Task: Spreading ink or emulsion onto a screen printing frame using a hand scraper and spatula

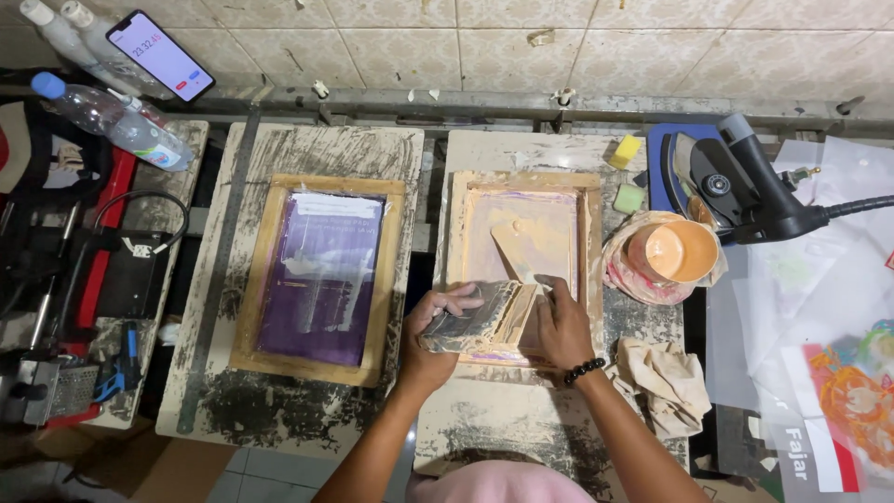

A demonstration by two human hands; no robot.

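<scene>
So you're pulling the squeegee (pixel 477 319) across the right-hand wooden screen frame (pixel 521 265), and it's sitting near the bottom edge of that frame, close to your body; I'd say keeping the blade tilted at one steady angle and the pressure even on both ends is what's going to give you a clean pass; try not to let one side lift. Your left hand (pixel 430 337) is wrapping around the left end of the squeegee, fingers curled closed over the top; your right hand (pixel 562 328) is clamping the right end the same way, thumb tucked behind, beaded bracelet (pixel 585 371) sitting at the wrist. You're also working with a bowl of peach-coloured ink (pixel 672 251) just right of the frame and a crumpled rag (pixel 669 382) below it; the second frame with the purple screen (pixel 321 278) is lying untouched off to the left.
</scene>
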